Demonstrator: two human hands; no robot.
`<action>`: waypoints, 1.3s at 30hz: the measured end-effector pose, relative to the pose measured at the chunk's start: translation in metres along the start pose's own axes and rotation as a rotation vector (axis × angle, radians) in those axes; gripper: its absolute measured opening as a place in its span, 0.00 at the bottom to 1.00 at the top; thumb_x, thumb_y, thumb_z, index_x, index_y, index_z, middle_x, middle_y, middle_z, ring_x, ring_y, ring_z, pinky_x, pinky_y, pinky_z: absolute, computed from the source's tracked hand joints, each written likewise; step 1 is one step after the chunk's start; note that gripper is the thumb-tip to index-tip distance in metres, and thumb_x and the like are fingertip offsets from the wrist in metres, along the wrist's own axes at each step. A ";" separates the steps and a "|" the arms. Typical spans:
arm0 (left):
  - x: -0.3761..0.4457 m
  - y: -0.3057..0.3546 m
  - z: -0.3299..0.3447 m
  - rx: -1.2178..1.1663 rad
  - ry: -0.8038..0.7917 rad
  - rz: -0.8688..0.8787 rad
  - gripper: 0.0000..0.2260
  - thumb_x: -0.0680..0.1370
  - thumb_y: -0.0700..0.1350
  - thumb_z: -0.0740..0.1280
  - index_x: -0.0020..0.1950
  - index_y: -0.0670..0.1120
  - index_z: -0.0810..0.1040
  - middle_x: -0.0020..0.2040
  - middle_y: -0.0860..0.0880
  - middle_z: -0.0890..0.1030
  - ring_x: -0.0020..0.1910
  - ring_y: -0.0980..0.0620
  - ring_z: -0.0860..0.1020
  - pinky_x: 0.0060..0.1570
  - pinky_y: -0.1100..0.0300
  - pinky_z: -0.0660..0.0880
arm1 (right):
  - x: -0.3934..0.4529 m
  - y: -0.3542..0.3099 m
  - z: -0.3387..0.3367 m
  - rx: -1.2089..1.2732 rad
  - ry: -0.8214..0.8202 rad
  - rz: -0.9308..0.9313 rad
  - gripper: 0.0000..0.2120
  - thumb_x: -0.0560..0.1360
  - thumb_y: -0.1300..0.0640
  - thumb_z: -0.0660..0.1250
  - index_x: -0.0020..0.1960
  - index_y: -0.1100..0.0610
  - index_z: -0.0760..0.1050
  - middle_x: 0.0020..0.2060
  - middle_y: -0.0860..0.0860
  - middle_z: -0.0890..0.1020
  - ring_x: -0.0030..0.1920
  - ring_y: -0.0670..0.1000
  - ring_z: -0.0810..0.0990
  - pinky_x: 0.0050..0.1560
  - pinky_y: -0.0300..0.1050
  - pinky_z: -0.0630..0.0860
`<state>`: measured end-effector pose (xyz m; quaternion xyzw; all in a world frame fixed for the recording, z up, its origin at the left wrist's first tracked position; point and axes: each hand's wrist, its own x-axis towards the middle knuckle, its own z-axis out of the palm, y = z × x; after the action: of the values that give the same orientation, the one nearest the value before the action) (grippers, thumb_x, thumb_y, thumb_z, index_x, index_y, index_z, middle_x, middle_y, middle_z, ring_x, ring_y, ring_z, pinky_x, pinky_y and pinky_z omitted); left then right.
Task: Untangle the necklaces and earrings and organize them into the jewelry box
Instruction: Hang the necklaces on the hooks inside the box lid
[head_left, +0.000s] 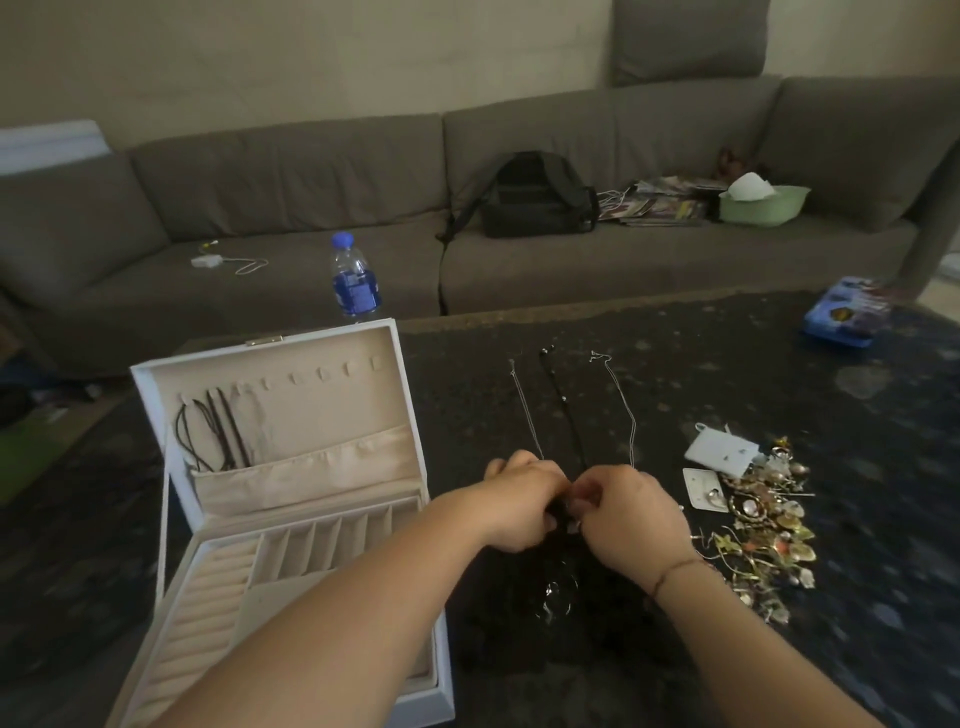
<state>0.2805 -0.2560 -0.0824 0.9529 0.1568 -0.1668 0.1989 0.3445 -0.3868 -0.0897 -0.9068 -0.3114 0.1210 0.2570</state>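
A white jewelry box (156, 395) stands open at the left of the dark table, with dark cord necklaces (218, 431) hanging inside its lid. Three necklaces lie stretched away from me: a thin silver chain (524, 410), a black beaded one (563, 405) and another silver chain (623, 405). My left hand (519, 499) and my right hand (628, 514) meet over their near ends, fingers curled and pinching a dark tangle (563, 512) between them. Silver loops (558, 597) lie under my wrists. A heap of gold earrings (769, 525) sits to the right.
Two white earring cards (719, 452) lie beside the heap. A water bottle (355, 278) stands behind the box, and a blue tin (844, 312) sits at the far right of the table. A grey sofa (311, 208) holds a black backpack (535, 197) and a green tub (763, 205).
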 end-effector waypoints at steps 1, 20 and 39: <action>0.004 -0.003 0.003 -0.002 0.005 0.011 0.10 0.80 0.48 0.63 0.59 0.61 0.75 0.66 0.50 0.67 0.71 0.41 0.61 0.70 0.43 0.62 | 0.002 0.002 -0.005 0.048 -0.033 -0.015 0.08 0.76 0.55 0.65 0.46 0.44 0.80 0.43 0.46 0.82 0.50 0.49 0.78 0.51 0.47 0.78; -0.112 -0.008 -0.083 -0.856 0.313 0.240 0.11 0.84 0.41 0.59 0.46 0.41 0.77 0.32 0.46 0.70 0.35 0.49 0.78 0.54 0.51 0.79 | -0.021 0.058 -0.090 0.744 -0.370 -0.213 0.10 0.73 0.67 0.66 0.46 0.57 0.84 0.33 0.58 0.79 0.33 0.49 0.77 0.35 0.35 0.74; -0.214 -0.073 -0.089 -0.502 0.416 0.114 0.11 0.83 0.47 0.63 0.43 0.47 0.81 0.30 0.57 0.76 0.31 0.60 0.73 0.37 0.60 0.74 | -0.064 -0.155 -0.005 0.790 -0.481 -0.346 0.29 0.77 0.40 0.51 0.45 0.60 0.83 0.44 0.54 0.86 0.49 0.50 0.84 0.57 0.46 0.77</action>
<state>0.0851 -0.2040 0.0527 0.8950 0.1766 0.0866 0.4004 0.2188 -0.3245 0.0016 -0.6215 -0.4383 0.3912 0.5183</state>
